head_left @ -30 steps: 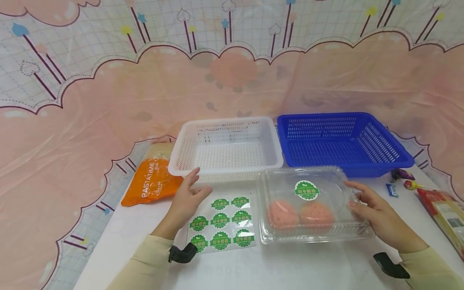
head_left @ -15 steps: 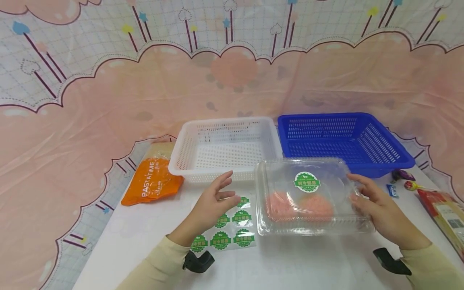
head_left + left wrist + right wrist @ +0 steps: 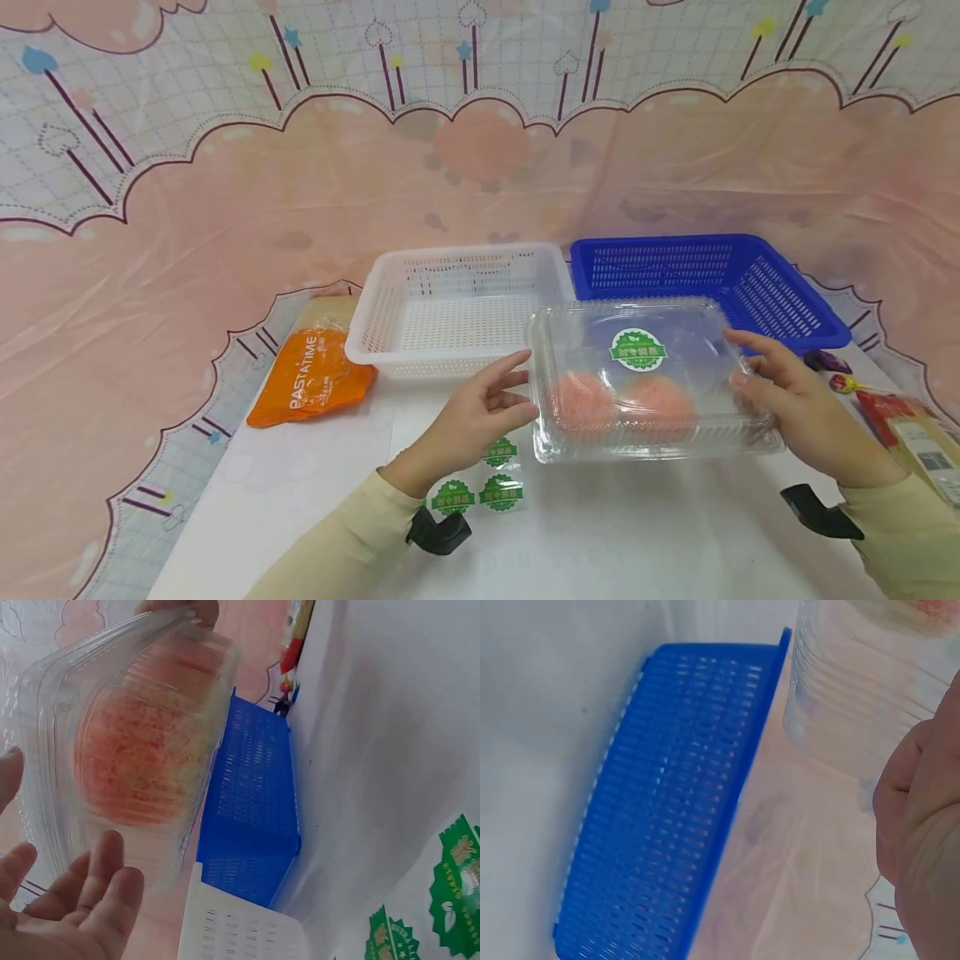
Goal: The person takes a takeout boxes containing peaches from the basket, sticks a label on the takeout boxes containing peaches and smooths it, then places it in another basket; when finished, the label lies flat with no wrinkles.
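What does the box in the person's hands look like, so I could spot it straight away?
Look in front of the blue basket and the white basket on the table. The clear plastic box is held there, the right hand gripping one end and the left hand at the other. Unlike anything nearby, it is see-through, holds two pink round cakes and bears one green sticker on its lid.

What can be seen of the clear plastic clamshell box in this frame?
The clear plastic clamshell box is a thin, ribbed, see-through container with its lid closed. A round green sticker sits on the lid, and two pinkish round pieces lie inside. It is held above the white table, in front of the blue basket. The right hand grips its right end; the left hand has open fingers at its left edge.
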The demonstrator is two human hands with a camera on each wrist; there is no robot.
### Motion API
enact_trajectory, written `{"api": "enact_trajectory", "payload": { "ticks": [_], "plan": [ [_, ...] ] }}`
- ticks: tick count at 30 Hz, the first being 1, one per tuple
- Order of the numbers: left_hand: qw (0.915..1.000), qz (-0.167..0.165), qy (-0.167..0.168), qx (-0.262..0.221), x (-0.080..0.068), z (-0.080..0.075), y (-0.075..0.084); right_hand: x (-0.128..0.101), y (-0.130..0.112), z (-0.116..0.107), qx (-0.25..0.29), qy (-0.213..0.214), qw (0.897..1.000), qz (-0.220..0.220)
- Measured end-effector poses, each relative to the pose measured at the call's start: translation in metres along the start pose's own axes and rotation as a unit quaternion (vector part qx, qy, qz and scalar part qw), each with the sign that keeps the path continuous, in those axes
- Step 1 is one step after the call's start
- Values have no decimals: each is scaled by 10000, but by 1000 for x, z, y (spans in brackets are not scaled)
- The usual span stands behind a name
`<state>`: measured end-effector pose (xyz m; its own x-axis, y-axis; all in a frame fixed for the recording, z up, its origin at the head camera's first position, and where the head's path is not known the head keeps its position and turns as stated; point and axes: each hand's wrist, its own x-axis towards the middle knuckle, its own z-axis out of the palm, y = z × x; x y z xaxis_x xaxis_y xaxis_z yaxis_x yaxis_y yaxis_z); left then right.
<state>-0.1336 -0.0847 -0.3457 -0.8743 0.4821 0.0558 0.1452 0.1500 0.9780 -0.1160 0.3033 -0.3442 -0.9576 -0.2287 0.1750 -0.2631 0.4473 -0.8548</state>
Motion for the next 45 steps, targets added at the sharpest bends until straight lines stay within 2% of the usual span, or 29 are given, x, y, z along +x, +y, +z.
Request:
{"api": "enact_trajectory", "payload": {
  "ticks": [7,14,18,23,31,39,42,45],
  "plan": [
    [9989,112,106,438,15,4,10,10,-3,-14,493,-13,9988,13],
    [9993,172,187,269,34,9,20,25,-4,-30,825,8,9964,197],
    [9995,53,194,249,42,13,22,30,-3,-38,579,-93,9974,409],
    [9995,-77,235,187,50,17,24,34,-2,-44,4,-195,9987,472],
    [9996,-81,259,72,60,19,25,35,0,-52,-203,-295,9982,490],
    [9992,-131,356,78,71,19,26,38,2,-57,687,-375,9948,653],
    [9992,-127,375,42,76,20,26,39,5,-59,1004,-250,9925,647],
    [9994,-121,332,57,81,21,26,39,8,-59,1597,-130,9857,525]
  ]
}}
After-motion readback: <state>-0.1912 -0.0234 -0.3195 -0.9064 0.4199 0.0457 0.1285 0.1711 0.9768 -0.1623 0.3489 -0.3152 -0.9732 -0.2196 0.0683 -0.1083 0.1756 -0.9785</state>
